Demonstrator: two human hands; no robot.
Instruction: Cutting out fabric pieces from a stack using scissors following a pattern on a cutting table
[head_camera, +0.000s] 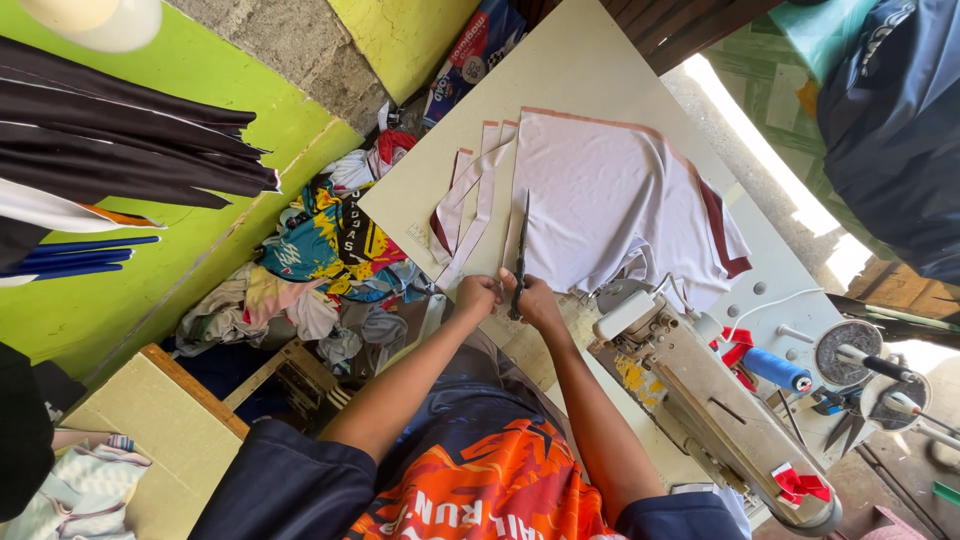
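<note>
Beige cutting table (560, 70) beside green wall, your right hand (535, 300) gripping black scissors (520, 262) at white fabric's (610, 200) near edge, your left hand (477, 296) fisted on cut strips (470, 215), sewing machine (700, 400) at right.

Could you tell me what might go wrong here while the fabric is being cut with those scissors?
1. The left hand pinches the pale fabric strip right beside the scissors in the right hand; a finger could get nicked.
2. The strips lie loose and curved, so the cut may wander.
3. The white garment drapes against the sewing machine and could snag there.
</note>
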